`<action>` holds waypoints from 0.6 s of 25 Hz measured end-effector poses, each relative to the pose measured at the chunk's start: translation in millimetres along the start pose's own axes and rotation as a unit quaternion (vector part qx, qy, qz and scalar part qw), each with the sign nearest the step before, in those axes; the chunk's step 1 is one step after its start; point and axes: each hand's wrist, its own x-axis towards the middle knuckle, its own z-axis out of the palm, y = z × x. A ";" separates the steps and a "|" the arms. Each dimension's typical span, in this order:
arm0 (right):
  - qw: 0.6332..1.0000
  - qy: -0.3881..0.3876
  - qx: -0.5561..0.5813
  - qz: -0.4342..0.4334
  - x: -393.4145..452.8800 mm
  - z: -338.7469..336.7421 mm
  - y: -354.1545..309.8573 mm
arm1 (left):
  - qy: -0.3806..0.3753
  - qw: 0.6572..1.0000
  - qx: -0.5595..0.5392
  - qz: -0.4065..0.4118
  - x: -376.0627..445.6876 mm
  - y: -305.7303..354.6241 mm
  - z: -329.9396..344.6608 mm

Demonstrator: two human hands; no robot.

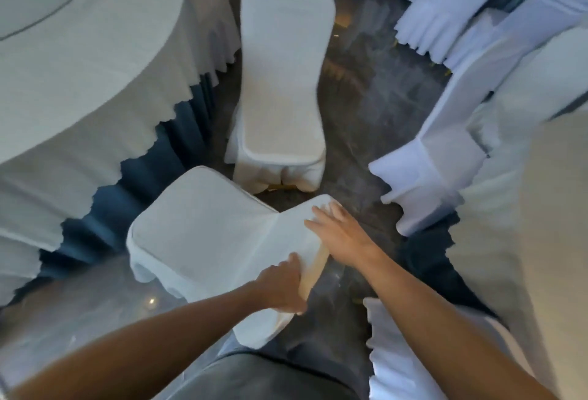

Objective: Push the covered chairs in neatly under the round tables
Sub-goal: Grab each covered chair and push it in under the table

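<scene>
Right now I'm on the push itself, with the nearest covered chair (203,231) in the lower centre of the frame and both hands on its backrest. My left hand (283,285) grips the lower end of the back, fingers curled round the edge and bunching the white cover. My right hand (334,228) lies flat on the upper end, fingers straight and spread, pressing rather than gripping. The seat points toward the round table (73,59) at upper left, front edge near the blue skirt but not yet under the white cloth. I judge the next move calls for an even shove up and left, keeping the seat square to the table rim. A 2nd chair (280,88) at upper centre stands well out from the table, probably next
</scene>
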 end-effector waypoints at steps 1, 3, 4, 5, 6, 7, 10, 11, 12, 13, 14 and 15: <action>0.999 0.011 -0.016 -0.041 4.2 0.2 6.7 | 0.012 1.000 0.005 -0.008 -0.9 3.1 2.9; 0.990 0.011 -0.028 -0.135 16.0 1.5 23.8 | 0.034 0.999 0.001 -0.028 -1.0 11.3 4.8; 0.985 0.000 -0.024 -0.173 22.4 2.7 32.7 | 0.044 0.998 -0.012 -0.038 -0.4 14.0 3.0; 0.979 0.003 -0.015 -0.204 29.1 2.9 40.3 | 0.052 0.998 -0.021 -0.042 1.3 15.1 -0.5; 0.974 0.013 -0.001 -0.228 38.4 5.3 46.1 | 0.064 0.996 -0.028 -0.049 5.0 14.5 -2.7; 0.968 0.025 0.022 -0.248 49.2 6.6 51.9 | 0.078 0.994 -0.042 -0.062 9.5 14.2 -6.3; 0.956 0.036 0.085 -0.278 85.1 1.4 67.9 | 0.143 0.979 -0.096 -0.107 19.0 15.9 -20.1; 0.960 0.021 0.088 -0.266 95.9 -4.4 70.3 | 0.169 0.970 -0.119 -0.131 19.7 18.2 -22.9; 0.963 0.006 0.082 -0.255 107.2 -9.8 72.1 | 0.198 0.957 -0.141 -0.161 20.1 22.0 -26.0; 0.964 -0.007 0.066 -0.258 117.1 -16.2 72.3 | 0.234 0.941 -0.160 -0.186 20.8 25.9 -28.9; 0.962 -0.007 0.049 -0.268 126.1 -21.5 70.8 | 0.272 0.924 -0.174 -0.207 21.5 27.0 -31.9; 0.960 -0.001 0.040 -0.278 134.4 -27.6 68.1 | 0.308 0.906 -0.182 -0.226 21.7 27.3 -35.0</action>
